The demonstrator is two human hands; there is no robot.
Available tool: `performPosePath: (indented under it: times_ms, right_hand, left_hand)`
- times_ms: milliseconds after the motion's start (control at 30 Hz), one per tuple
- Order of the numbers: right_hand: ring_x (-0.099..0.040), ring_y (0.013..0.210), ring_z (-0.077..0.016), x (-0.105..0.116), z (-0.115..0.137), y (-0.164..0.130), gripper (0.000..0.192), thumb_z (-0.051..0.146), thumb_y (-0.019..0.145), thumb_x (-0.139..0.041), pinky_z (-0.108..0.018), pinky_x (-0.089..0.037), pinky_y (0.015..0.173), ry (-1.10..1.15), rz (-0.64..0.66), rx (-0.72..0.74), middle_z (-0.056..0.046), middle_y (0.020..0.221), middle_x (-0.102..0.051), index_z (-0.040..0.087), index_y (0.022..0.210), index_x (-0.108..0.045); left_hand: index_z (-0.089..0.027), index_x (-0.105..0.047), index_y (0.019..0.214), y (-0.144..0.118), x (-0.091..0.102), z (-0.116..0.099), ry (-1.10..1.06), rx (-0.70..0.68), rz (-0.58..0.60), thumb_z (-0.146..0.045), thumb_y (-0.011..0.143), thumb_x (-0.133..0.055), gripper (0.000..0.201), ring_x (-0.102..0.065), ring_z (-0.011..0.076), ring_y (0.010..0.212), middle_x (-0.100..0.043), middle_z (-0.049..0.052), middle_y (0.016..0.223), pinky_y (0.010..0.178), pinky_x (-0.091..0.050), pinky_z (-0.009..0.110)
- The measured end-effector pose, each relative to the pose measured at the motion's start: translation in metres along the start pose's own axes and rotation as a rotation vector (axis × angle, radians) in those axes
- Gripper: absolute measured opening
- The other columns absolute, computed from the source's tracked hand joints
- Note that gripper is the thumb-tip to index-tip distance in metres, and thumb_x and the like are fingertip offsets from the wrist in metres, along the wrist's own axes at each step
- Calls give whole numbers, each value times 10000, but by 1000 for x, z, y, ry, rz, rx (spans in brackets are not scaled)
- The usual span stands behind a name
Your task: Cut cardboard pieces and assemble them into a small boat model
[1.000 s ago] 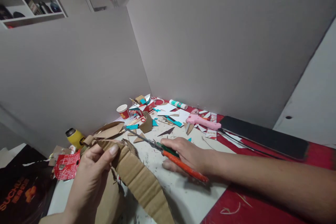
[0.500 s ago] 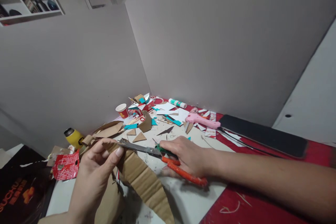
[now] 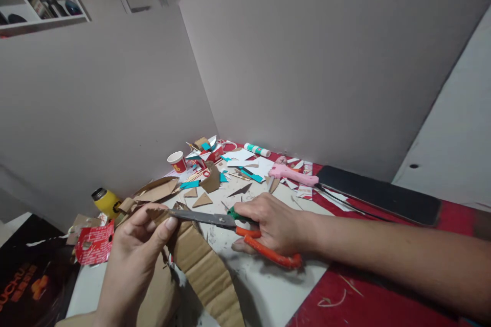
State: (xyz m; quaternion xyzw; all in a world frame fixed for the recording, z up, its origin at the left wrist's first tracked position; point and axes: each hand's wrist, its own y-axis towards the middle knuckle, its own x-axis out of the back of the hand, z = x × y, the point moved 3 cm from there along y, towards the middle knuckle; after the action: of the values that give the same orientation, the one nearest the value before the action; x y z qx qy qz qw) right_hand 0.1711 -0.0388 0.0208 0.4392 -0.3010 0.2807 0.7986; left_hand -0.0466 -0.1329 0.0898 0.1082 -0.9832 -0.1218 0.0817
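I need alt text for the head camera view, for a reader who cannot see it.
A right hand holds orange-handled scissors with blades at the end of a corrugated cardboard strip, which the left hand pinches. Behind them, a table carries paper scraps, a pink glue gun and a yellow bottle.

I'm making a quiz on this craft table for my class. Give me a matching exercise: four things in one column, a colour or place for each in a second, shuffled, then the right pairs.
Things:
1. scissors
2. glue gun
3. bottle
4. paper cup

Descriptions:
A. yellow, at the left near the wall
B. in the right hand, blades at the cardboard strip
C. pink, lying beside the black slab
D. red and white, upright by the far scraps

Pairs: 1-B, 2-C, 3-A, 4-D
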Motion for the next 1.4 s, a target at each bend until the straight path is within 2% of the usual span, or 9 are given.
performPosePath:
  times_ms: [300,400,533,667,833,967,1133,1267,1400]
  right_hand:
    - [-220,464,-70,-8,-1,-2,472,557,782,-621,-220,-208,444,267,-44,4,86,525,-297,217,637,-328]
    - [-254,502,-72,-6,-2,-1,436,501,803,-619,-209,-244,458,414,-97,-86,76,553,-308,206,629,-349]
    - [-290,437,-57,-2,-5,0,421,527,818,-616,-189,-265,400,720,-152,-331,88,535,-333,206,675,-385]
    - [-378,358,-47,-3,-2,-1,461,605,790,-618,-159,-282,327,980,-123,-472,70,524,-469,195,693,-431]
    - [-461,374,-53,-7,5,-1,515,625,788,-601,-154,-333,351,1083,-33,-417,26,506,-530,139,626,-552]
    - [-479,407,-62,-10,10,-3,417,537,729,-704,-166,-400,386,1165,-15,-435,53,533,-523,156,715,-536]
    - [-457,428,-64,-10,14,-5,218,286,709,-707,-188,-469,414,1166,-34,-531,85,545,-481,184,767,-523]
    - [-492,430,-66,-5,8,-3,122,208,731,-636,-177,-462,419,1057,-77,-543,78,553,-503,180,779,-528]
    - [-546,461,-78,6,0,1,109,228,729,-620,-180,-476,435,905,-225,-520,61,596,-519,169,785,-546]
  left_hand:
    - [-188,-721,943,-3,-8,1,-152,76,-58,-286,746,-781,228,-672,147,781,-733,36,871,729,-543,218]
    - [-190,-726,910,-1,-7,-2,-181,53,-121,-282,715,-806,230,-671,126,759,-733,17,841,730,-539,195]
    - [-193,-720,861,4,-5,-3,-187,-9,-257,-286,680,-830,232,-656,91,708,-720,-18,784,721,-523,160]
    - [-214,-694,897,4,-2,0,-75,-31,-394,-346,714,-798,249,-615,77,646,-678,-52,722,682,-508,153]
    - [-224,-666,913,-2,-3,1,199,-39,-507,-457,744,-742,297,-595,112,620,-595,-63,614,569,-474,163]
    - [-248,-658,964,-5,-13,4,244,-48,-496,-447,758,-730,295,-604,117,643,-642,-59,677,579,-478,163]
    - [-230,-656,995,-1,-23,16,103,3,-390,-419,748,-746,323,-600,103,617,-665,-40,715,566,-473,159]
    - [-220,-650,1055,3,-15,18,43,63,-244,-368,728,-768,378,-590,107,602,-686,-18,766,538,-459,173]
    - [-248,-656,1160,4,-6,8,153,124,-86,-367,740,-750,446,-650,159,761,-715,29,957,632,-503,212]
